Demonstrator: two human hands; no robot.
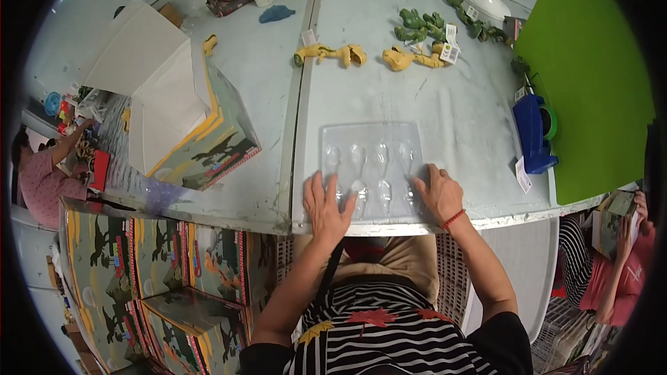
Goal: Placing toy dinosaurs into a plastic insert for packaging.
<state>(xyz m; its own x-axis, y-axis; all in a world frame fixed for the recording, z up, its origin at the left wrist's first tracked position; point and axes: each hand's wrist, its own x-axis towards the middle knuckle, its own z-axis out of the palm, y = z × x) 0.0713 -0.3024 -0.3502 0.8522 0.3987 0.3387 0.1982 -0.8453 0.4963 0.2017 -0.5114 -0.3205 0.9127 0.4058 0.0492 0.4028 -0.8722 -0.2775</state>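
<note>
Left hand and right hand lie unclenched on the sides of a clear tray at the scuffed table's front edge; whether either grips it, I cannot tell. Left to right: co-worker, open dinosaur-printed box, yellow toys and green toys with printed tags toward the back edge, blue tape dispenser, green board along the right edge.

Clear plastic tray lay flat on the desk, near the edge closest to you. Outline roughly rectangular; rounded, narrow-necked recesses ran in two rows, the nearer row partly covered. Your left hand rested at its left side, your right hand at its right.
</note>
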